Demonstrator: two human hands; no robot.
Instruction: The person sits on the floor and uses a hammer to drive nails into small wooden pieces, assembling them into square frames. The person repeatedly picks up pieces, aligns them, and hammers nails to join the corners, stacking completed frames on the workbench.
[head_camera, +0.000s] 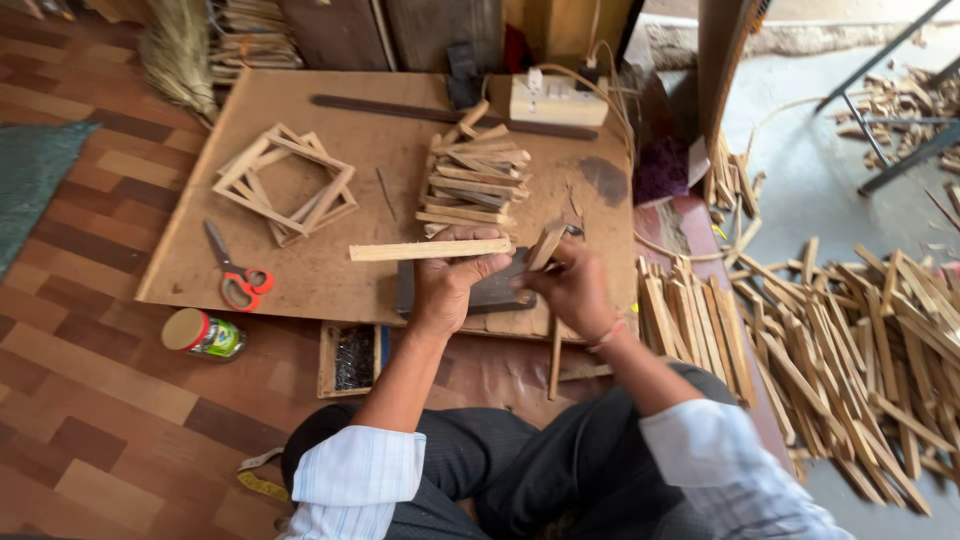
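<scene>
The left hand (445, 285) is covering the middle of the wooden strip (430, 250) in its grip, and both hands are hiding much of the dark block (490, 295) at the centre. The right hand (572, 288) is masking the lower end of a short wood piece (546, 247). The broom (180, 50) at upper left is running off the top edge. Contents of the small box (352, 358) are too dark to tell.

Both hands raised side by side in front of the seated body

The left hand (447, 275) is curled, thumb on top, fingers folded under in a pinching grip, its bare forearm running straight back to a rolled-up pale sleeve. The right hand (572, 285) sits just beside it, fingers bunched and closed, wrist bent inward, a thin band around the wrist. Both elbows are bent, knees spread below.
</scene>
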